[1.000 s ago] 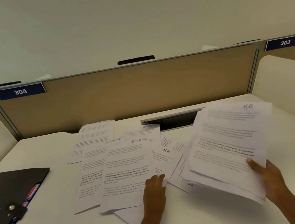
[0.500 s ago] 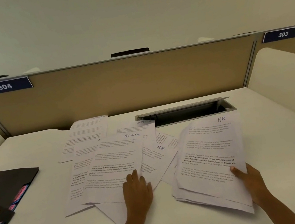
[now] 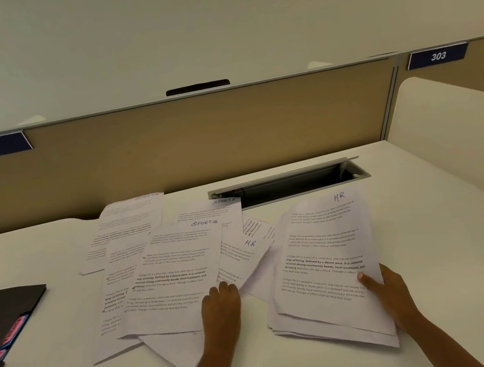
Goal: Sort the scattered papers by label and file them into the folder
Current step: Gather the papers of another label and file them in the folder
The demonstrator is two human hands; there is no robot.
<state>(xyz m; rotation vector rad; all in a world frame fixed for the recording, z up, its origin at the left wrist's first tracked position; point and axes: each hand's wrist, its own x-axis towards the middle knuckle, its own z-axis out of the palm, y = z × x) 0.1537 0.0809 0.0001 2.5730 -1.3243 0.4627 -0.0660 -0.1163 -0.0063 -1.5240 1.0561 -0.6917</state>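
Gripping one HR stack, right hand; three sheets labelled SPORTS.

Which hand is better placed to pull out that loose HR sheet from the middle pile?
Probably left. The left hand rests at the white HR-labelled sheet's near edge, while the right hand pinches the stacked HR papers.

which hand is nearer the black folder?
Left. The left hand rests on the scattered papers, right of the black folder; the right hand grips the HR stack, farther right.
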